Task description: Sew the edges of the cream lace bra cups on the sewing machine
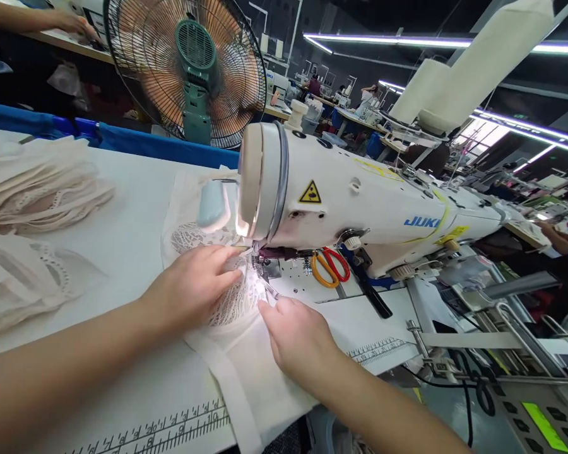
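Observation:
A cream garment piece with lace panels (pixel 234 306) lies under the needle area of a white JUKI sewing machine (pixel 350 195). My left hand (pixel 194 284) rests on the lace left of the presser foot (pixel 256 255), fingers stretched forward and thumb apart from the index finger. To the right of the lace, my right hand (pixel 298 334) pinches the edge of the fabric between thumb and fingers, close to a small metal part I cannot make out. A pale elastic-like band (pixel 230 391) runs from the garment over the table's front edge. The needle tip is hidden.
Orange- and red-handled scissors (pixel 329 268) lie under the machine arm. Piles of cream lace pieces (pixel 38 189) are on the left of the white table (pixel 137 246). Behind stands a large fan (pixel 189 69). Ruler markings (pixel 170 429) line the front edge. A co-worker's hand (pixel 73 24) shows upper left.

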Demonstrator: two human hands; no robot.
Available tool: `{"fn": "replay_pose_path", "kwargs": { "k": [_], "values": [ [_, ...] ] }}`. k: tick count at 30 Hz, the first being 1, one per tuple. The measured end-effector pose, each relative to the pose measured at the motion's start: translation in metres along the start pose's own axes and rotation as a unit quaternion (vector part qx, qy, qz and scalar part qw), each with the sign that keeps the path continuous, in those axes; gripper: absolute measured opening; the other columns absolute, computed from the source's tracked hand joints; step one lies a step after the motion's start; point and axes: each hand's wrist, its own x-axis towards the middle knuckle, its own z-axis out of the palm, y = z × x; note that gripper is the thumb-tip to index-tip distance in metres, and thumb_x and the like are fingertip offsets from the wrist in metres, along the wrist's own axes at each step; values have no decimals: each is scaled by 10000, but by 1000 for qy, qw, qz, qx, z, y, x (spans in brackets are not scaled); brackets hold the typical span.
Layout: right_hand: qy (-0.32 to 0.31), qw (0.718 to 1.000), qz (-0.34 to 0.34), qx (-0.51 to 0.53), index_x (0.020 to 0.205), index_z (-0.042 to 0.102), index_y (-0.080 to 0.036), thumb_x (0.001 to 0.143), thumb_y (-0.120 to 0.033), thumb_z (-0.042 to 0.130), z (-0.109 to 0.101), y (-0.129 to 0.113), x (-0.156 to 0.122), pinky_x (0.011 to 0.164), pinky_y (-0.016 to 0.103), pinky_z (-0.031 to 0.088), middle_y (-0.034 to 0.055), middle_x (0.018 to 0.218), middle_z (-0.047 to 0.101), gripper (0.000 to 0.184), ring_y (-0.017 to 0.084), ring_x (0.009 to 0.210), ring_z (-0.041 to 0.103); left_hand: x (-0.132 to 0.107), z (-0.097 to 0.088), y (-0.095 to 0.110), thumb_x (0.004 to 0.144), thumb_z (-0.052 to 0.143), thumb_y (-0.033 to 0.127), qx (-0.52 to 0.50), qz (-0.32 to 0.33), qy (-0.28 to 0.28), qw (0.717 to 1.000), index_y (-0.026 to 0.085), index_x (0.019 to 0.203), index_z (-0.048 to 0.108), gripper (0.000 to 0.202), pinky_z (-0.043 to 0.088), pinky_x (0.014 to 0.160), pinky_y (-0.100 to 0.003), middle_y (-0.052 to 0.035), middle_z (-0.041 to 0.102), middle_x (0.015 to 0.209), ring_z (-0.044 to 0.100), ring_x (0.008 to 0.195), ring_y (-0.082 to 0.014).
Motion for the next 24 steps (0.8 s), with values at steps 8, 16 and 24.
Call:
{"fn": "replay_pose_path", "kwargs": {
  "k": [8, 16, 24],
  "values": [
    [-32, 998, -37, 30, 1418, 475, -221, 868, -115, 467, -2, 12, -2, 626, 289, 424, 102, 1010, 671, 560, 232, 878, 645, -24, -3, 12, 799, 580, 637, -29, -128, -148, 980, 262, 1444, 472, 754, 336, 1016, -749, -119, 237, 1613, 219, 1442, -474],
    [-111, 993, -12, 37, 1523, 317, -233, 898, -149, 464, -28, 8, 16, 536, 279, 381, 98, 973, 731, 648, 246, 859, 693, -1, 7, -33, 719, 602, 705, -71, -102, -170, 978, 254, 1427, 500, 846, 326, 1073, -649, -152, 224, 1612, 239, 1426, -478],
    [-136, 991, 15, 9, 1569, 127, -202, 736, -157, 663, -23, -1, 34, 523, 272, 402, 98, 872, 745, 992, 256, 752, 697, 17, 13, -64, 707, 557, 760, -96, -65, -152, 982, 207, 1201, 662, 750, 498, 864, -430, -138, 601, 1101, 566, 1066, -365]
  ]
}}
